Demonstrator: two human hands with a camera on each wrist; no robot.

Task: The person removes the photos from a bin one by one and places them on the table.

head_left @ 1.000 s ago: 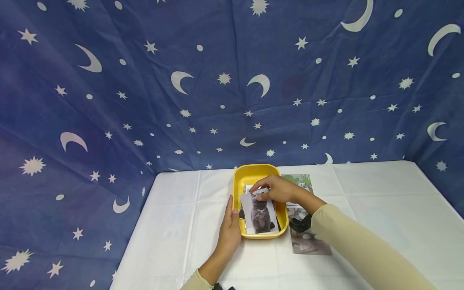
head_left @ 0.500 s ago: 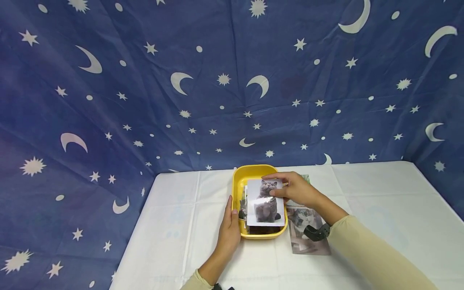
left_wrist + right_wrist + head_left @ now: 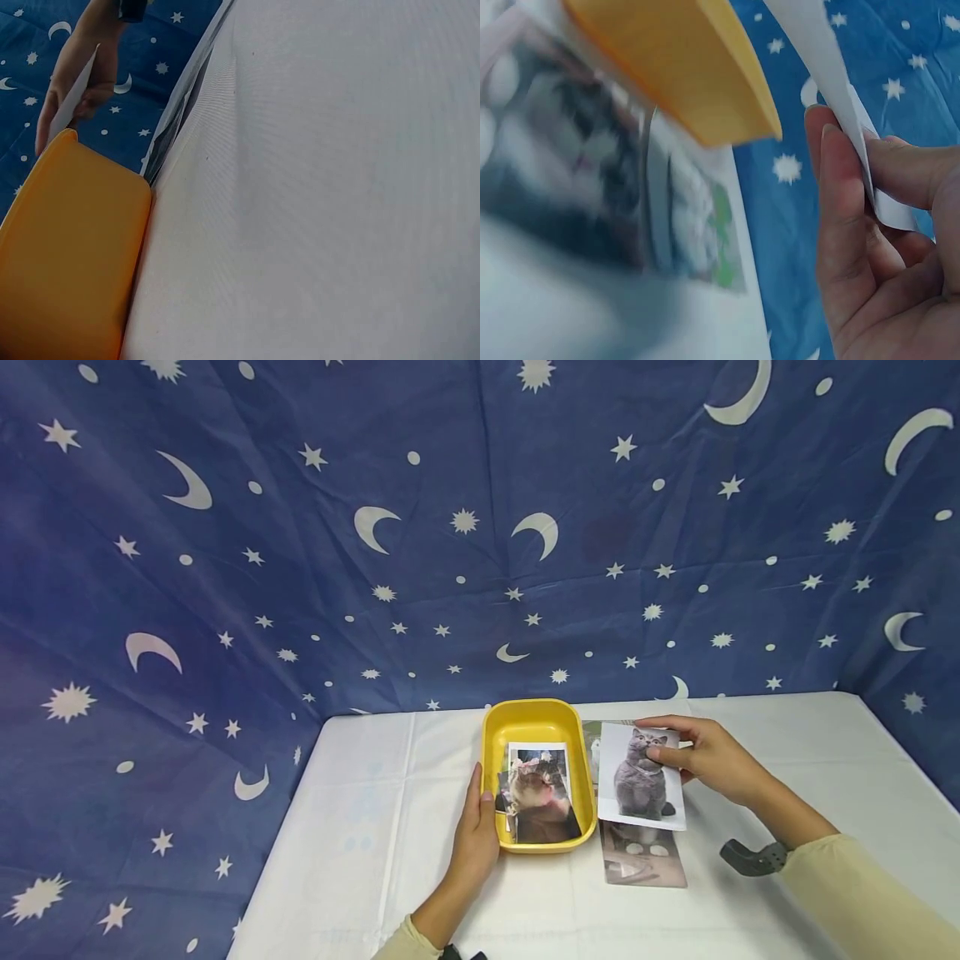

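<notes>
In the head view my right hand (image 3: 712,758) pinches a photo card of a grey cat (image 3: 643,789) by its upper right, thumb on the picture side. The card is over two other cat photos on the white table: a brownish one (image 3: 643,864), and a greenish one (image 3: 592,735) mostly hidden behind it. In the right wrist view the held card (image 3: 832,82) stands edge-on between thumb and fingers. My left hand (image 3: 474,843) lies along the left side of a yellow tray (image 3: 534,718), its fingers straight and the thumb at the rim.
Several photo cards (image 3: 543,806) lie overlapping inside the tray, the top one with a light-brown cat. Beyond the table's back edge hangs a blue cloth (image 3: 450,635) with white moons and stars. A white cloth (image 3: 360,860) covers the table.
My right hand has lifted the grey cat card out of the tray and carried it right, over the photos on the table. The left hand and the tray have stayed in place.
</notes>
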